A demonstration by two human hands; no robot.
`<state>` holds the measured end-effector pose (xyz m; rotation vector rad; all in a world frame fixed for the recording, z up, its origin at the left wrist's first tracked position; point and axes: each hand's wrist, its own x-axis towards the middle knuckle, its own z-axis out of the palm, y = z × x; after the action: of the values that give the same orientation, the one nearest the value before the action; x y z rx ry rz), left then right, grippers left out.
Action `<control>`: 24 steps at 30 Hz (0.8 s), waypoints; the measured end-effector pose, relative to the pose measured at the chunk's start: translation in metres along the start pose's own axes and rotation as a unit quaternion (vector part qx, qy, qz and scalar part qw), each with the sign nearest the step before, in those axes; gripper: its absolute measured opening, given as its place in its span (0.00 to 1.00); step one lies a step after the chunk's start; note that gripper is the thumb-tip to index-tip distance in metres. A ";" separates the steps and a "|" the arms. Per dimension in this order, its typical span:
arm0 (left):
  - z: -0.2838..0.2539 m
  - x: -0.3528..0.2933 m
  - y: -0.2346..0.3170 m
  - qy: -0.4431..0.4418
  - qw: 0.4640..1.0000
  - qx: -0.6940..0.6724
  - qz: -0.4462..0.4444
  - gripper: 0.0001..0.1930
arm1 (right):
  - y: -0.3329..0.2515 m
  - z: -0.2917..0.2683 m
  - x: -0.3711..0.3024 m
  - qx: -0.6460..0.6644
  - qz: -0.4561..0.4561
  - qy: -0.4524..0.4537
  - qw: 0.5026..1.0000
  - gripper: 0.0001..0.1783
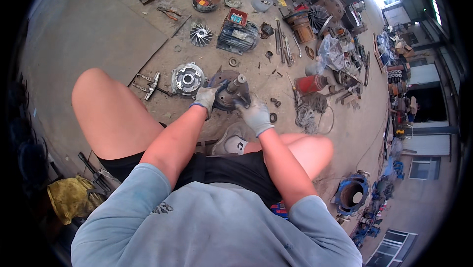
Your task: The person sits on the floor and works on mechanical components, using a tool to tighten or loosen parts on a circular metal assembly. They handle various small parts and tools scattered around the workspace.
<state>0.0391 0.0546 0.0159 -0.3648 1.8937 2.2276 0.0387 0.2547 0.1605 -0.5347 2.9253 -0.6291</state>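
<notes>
Both my hands wear pale work gloves and grip a dark round metal flange (224,94) from which a short steel shaft (238,83) sticks up. My left hand (207,97) is closed on the flange's near left edge. On its near right side, my right hand (255,113) has its fingers bent round the rim; the undersides of the fingers are hidden. Just left of the flange lies a silver motor end cover (188,79) with a round bearing seat in its middle. A gear puller (148,85) rests on the floor beside that cover.
Beyond the flange stand an electric motor (237,35), a finned fan wheel (201,34) and a rusty bowl (206,0). Long rods (283,43) and a red cylinder (311,83) lie to the right. A black ring (273,117) sits near my right hand. At left is a flat metal plate (98,35).
</notes>
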 end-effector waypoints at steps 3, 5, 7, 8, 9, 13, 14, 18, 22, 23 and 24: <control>-0.006 0.011 -0.028 -0.040 0.949 0.266 0.163 0.42 | 0.019 -0.021 0.004 -0.082 0.029 -0.101 0.991 0.23; -0.022 0.030 -0.074 -0.007 0.934 0.280 0.220 0.42 | 0.006 -0.026 0.021 -0.114 -0.008 -0.156 0.981 0.23; -0.016 0.036 -0.081 0.011 0.941 0.286 0.179 0.38 | -0.005 -0.032 0.038 -0.138 -0.051 -0.187 0.971 0.22; -0.016 0.036 -0.082 0.024 0.944 0.290 0.159 0.36 | -0.012 -0.033 0.045 -0.149 -0.077 -0.203 0.965 0.22; 0.005 0.022 -0.043 0.002 0.897 0.418 0.145 0.36 | 0.004 -0.035 0.045 -0.166 -0.066 -0.209 0.961 0.22; 0.007 -0.009 0.032 -0.031 0.812 0.580 0.057 0.37 | -0.006 -0.048 0.065 -0.200 -0.088 -0.283 0.934 0.21; 0.007 -0.013 0.041 -0.035 0.811 0.581 0.051 0.37 | -0.009 -0.051 0.067 -0.205 -0.082 -0.310 0.925 0.21; 0.008 -0.017 0.052 -0.039 0.811 0.582 0.039 0.38 | 0.001 -0.040 0.067 -0.203 -0.091 -0.278 0.935 0.21; 0.007 -0.003 0.011 0.018 0.839 0.536 0.096 0.40 | 0.036 0.032 0.027 0.048 0.078 -0.259 0.962 0.18; 0.007 -0.003 0.003 0.033 0.849 0.515 0.113 0.41 | 0.020 0.042 0.010 0.259 0.174 -0.269 0.911 0.16; 0.011 -0.004 0.004 0.032 0.853 0.507 0.115 0.42 | 0.003 0.048 -0.008 0.446 0.276 -0.242 0.816 0.15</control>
<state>0.0409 0.0647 0.0228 -0.0192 2.8990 0.9962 0.0531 0.2420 0.1159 0.2393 1.8345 -1.3625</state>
